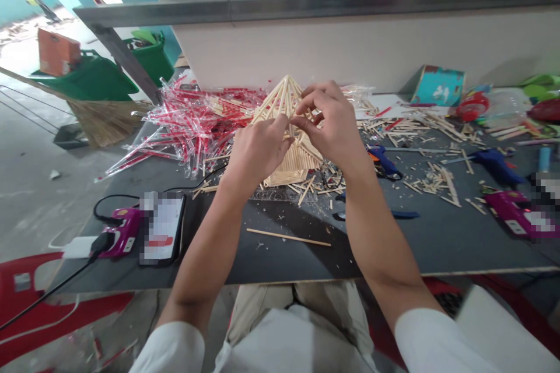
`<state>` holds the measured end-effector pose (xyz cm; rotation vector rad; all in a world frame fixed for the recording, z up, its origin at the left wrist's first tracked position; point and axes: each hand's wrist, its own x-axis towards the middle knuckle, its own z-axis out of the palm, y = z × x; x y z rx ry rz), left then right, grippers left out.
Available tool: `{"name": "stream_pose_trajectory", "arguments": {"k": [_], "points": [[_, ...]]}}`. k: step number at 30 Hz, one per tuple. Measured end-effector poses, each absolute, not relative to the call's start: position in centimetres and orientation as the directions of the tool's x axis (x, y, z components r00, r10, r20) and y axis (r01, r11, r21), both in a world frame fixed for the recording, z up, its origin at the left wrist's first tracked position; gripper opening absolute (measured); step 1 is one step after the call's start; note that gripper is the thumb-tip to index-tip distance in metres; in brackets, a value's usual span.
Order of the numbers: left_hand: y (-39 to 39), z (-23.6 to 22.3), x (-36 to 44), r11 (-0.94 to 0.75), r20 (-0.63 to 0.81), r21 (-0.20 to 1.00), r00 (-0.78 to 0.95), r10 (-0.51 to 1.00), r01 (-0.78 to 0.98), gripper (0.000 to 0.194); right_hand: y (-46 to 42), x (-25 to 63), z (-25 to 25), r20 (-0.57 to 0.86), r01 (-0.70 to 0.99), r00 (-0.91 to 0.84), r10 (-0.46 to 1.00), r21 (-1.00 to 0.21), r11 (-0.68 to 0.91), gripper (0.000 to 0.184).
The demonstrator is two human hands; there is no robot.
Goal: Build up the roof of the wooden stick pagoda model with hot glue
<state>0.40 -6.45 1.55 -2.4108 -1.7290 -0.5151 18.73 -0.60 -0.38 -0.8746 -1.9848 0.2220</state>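
A pyramid-shaped model of thin wooden sticks stands on the dark table in front of me. My left hand is closed against its left face, thumb and fingers pinching a stick near the middle. My right hand is curled over the right face, its fingertips pinched on the same spot. The two hands meet at about the model's mid-height. A single loose stick lies on the table between my forearms.
A heap of red-and-clear stick wrappers lies at the left. A phone and a purple device with cables sit front left. Blue glue guns, a purple one and scattered stick offcuts lie right. Green bins stand beyond.
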Motion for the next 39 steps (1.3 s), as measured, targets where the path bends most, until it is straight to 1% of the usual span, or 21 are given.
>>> {"name": "stream_pose_trajectory", "arguments": {"k": [3,6,9,11,14,20,25,33,39], "points": [[-6.5,1.6,0.3,-0.335,0.355,0.087,0.285,0.89,0.938,0.028,-0.7,18.4,-0.3,0.681,0.516,-0.277,0.678,-0.49,0.703,0.028],[-6.5,1.5,0.2,-0.35,0.362,0.089,0.297,0.884,0.932,0.028,-0.8,17.5,-0.3,0.705,0.563,-0.191,0.683,-0.491,0.665,0.026],[-6.4,1.3,0.2,-0.369,0.386,0.078,0.313,0.868,0.926,0.026,-0.9,16.4,-0.5,0.719,0.611,-0.094,0.688,-0.504,0.61,0.018],[-6.4,1.3,0.2,-0.368,0.399,0.069,0.313,0.862,0.927,0.026,-1.0,15.9,-0.5,0.721,0.631,-0.063,0.69,-0.507,0.588,0.012],[-6.4,1.3,0.3,-0.362,0.401,0.067,0.308,0.863,0.93,0.026,-1.0,15.6,-0.6,0.718,0.644,-0.073,0.692,-0.496,0.582,0.008],[-6.4,1.3,0.3,-0.365,0.385,0.09,0.305,0.871,0.927,0.025,-1.0,15.7,-0.7,0.724,0.658,-0.109,0.682,-0.461,0.595,0.012],[-6.3,1.3,0.1,-0.369,0.388,0.128,0.296,0.873,0.92,0.025,-1.0,16.5,-0.4,0.709,0.64,-0.135,0.692,-0.471,0.607,0.01],[-6.1,1.3,-0.1,-0.375,0.39,0.139,0.297,0.871,0.916,0.029,-1.5,18.0,0.4,0.675,0.6,-0.255,0.692,-0.451,0.661,0.014],[-6.2,1.4,0.0,-0.366,0.37,0.14,0.294,0.881,0.92,0.027,-1.3,17.3,0.0,0.695,0.6,-0.227,0.682,-0.452,0.66,0.013]]}}
